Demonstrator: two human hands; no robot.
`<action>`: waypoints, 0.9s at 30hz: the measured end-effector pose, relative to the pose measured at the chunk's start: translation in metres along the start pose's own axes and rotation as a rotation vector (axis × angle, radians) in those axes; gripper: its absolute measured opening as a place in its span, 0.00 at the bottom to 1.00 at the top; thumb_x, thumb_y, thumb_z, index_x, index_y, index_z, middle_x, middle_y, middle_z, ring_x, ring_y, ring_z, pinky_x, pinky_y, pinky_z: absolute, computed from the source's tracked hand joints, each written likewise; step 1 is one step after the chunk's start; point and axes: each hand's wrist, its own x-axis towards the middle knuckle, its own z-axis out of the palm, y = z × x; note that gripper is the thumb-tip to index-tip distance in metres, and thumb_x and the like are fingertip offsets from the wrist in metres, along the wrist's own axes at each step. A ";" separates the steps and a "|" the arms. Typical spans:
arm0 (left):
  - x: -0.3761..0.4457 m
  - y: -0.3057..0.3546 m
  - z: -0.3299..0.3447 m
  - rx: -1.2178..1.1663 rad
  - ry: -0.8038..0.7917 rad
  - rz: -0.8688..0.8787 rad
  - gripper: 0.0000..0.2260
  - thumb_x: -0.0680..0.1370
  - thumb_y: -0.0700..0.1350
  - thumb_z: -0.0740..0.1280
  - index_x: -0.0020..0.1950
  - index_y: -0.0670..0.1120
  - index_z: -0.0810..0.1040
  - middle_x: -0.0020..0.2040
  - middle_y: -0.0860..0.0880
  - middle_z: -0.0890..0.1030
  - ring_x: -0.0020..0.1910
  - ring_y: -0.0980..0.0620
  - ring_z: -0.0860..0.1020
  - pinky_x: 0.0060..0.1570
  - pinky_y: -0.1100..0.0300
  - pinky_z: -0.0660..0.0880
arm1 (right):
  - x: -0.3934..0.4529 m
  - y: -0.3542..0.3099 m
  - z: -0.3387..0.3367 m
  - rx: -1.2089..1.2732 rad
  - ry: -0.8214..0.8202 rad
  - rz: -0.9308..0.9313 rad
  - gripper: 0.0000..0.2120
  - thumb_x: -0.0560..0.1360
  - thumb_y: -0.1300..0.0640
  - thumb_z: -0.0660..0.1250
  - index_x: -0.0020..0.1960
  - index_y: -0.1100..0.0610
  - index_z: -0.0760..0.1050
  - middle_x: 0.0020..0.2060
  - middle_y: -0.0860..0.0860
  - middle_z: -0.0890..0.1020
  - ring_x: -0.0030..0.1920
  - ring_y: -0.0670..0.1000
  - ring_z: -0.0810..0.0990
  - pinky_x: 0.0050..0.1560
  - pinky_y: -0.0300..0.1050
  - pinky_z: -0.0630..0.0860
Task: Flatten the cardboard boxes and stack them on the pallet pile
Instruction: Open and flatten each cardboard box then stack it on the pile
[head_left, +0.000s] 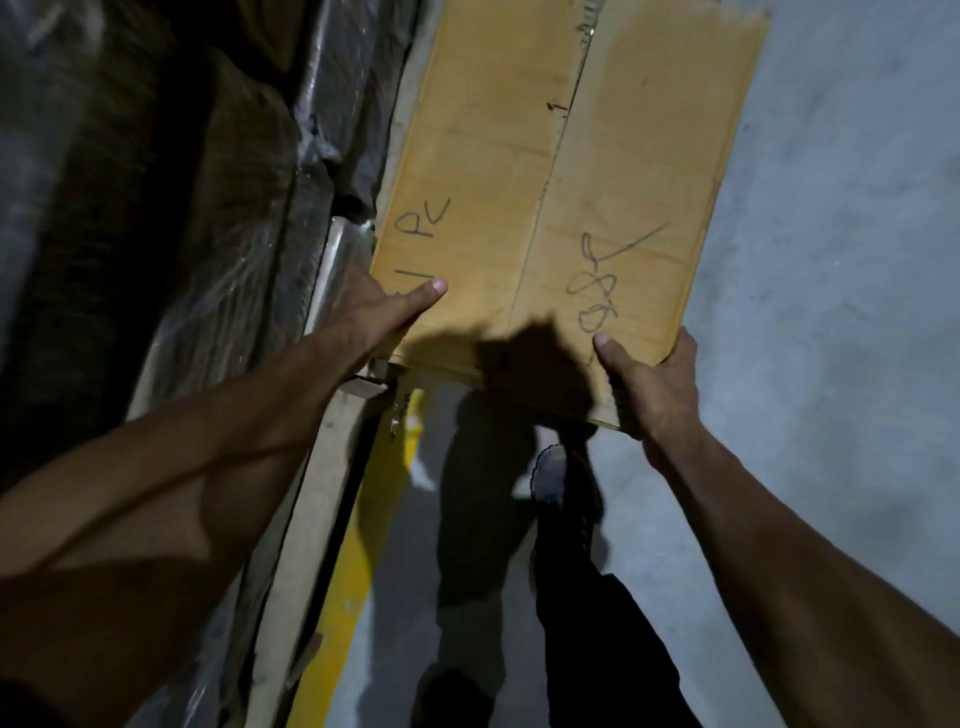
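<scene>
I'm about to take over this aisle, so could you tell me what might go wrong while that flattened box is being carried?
1. Both hands hold the flattened cardboard box only at its near edge, left hand and right hand with thumbs on top, so the far end could sag or slip from the grip.
2. The box hides the floor ahead, near the yellow floor line, so a trip is possible.
3. Its left edge runs close to the plastic-wrapped stack and might snag.

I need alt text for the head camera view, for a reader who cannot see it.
Both hands hold a flattened cardboard box by its near edge, the left hand at one corner and the right hand at the other, thumbs on top. It bears handwritten marks; plastic-wrapped goods lie left, grey floor right.
</scene>
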 end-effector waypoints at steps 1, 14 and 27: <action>-0.011 -0.001 -0.001 -0.021 0.006 0.006 0.47 0.52 0.78 0.74 0.62 0.50 0.79 0.55 0.51 0.84 0.54 0.51 0.82 0.61 0.52 0.77 | -0.005 0.000 -0.007 0.001 0.014 -0.005 0.47 0.58 0.32 0.77 0.72 0.46 0.64 0.59 0.48 0.79 0.59 0.55 0.79 0.62 0.59 0.77; -0.182 -0.057 -0.051 -0.166 -0.059 0.215 0.35 0.55 0.73 0.75 0.52 0.51 0.83 0.48 0.52 0.85 0.50 0.49 0.83 0.58 0.46 0.78 | -0.177 0.064 -0.057 0.126 0.025 -0.017 0.31 0.68 0.42 0.78 0.65 0.54 0.73 0.54 0.50 0.82 0.54 0.54 0.81 0.55 0.51 0.77; -0.356 -0.206 -0.050 -0.068 -0.211 0.142 0.25 0.56 0.72 0.75 0.42 0.56 0.79 0.51 0.51 0.85 0.53 0.45 0.82 0.59 0.46 0.78 | -0.393 0.256 -0.066 0.261 0.133 0.172 0.33 0.65 0.43 0.80 0.65 0.53 0.76 0.56 0.52 0.83 0.55 0.57 0.81 0.58 0.57 0.79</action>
